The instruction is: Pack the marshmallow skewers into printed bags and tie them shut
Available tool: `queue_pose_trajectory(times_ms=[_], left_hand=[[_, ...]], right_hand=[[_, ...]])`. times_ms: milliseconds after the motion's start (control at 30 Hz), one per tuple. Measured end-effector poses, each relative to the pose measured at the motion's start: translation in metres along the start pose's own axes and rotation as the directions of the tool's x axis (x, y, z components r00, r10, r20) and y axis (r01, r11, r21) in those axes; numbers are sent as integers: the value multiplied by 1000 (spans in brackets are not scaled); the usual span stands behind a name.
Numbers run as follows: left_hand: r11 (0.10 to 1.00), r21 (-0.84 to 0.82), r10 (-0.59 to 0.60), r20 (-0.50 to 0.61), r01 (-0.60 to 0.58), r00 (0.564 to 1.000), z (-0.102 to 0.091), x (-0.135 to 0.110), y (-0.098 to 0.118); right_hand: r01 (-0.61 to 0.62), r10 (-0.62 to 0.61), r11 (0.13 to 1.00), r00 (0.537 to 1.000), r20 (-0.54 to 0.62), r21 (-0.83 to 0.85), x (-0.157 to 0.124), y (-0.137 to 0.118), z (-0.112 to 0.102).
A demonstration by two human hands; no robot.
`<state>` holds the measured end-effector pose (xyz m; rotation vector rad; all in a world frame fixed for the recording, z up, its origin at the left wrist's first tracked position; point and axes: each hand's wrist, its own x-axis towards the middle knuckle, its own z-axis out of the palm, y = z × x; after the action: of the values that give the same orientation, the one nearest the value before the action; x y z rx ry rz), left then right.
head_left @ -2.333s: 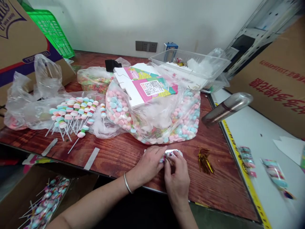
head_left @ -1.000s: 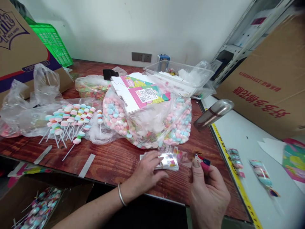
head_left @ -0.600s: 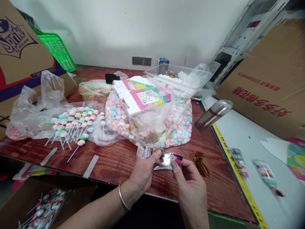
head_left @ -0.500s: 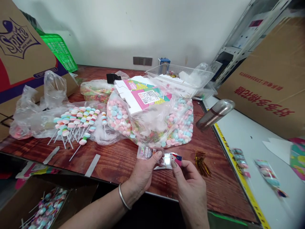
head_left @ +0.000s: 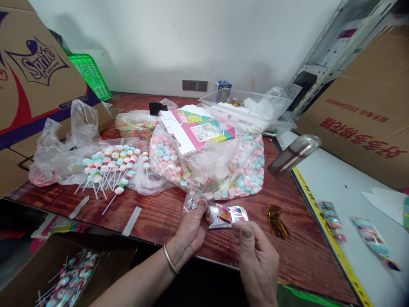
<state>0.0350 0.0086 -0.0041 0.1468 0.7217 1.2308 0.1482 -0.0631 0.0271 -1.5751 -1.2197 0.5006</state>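
Nearest, below the surface at left, a cardboard box holds wrapped sweets on sticks; it sits low beside the person, probably to leave the top free for handwork. At the near edge of the wood-patterned surface, the left hand pinches a clear printed packet between thumb and fingers. Gripping it at one end seems meant to steady it while its coloured end points right. The right hand is curled just beside that end, thumb and fingers close together; whether its grip pinches anything, I cannot tell.

Under and just beyond the packet lies a stack of shiny wrappers, likely put there so single ones come up easily. Right of it, a bunch of gold ties lies loose, within easy reach of the right hand.

Farther left, candy sticks rest on crumpled plastic, their stems mostly pointing near, perhaps for picking up by the stem. In the middle, a big clear bag of pastel sweets carries printed card sheets, maybe stacked there for want of room. A metal flask is near the right edge; on the white surface beyond lie two filled packets. At the far side is a clear tub.
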Motion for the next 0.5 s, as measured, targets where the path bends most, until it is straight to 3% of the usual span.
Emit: queue_pose_trajectory(times_ms=[100,200,500], left_hand=[[999,-38,-24,-35,23,999,-1,1,1],[999,-33,-14,-48,12,999,0,1,1],[993,72,92,-5,-91,996,-5,-3,4]], right_hand=[[159,-163,986,982,-97,-49,0,-6,0],[270,-276,960,957,-93,-72,2,-10,6],[350,-366,922,927,-78,-163,8,-4,18]])
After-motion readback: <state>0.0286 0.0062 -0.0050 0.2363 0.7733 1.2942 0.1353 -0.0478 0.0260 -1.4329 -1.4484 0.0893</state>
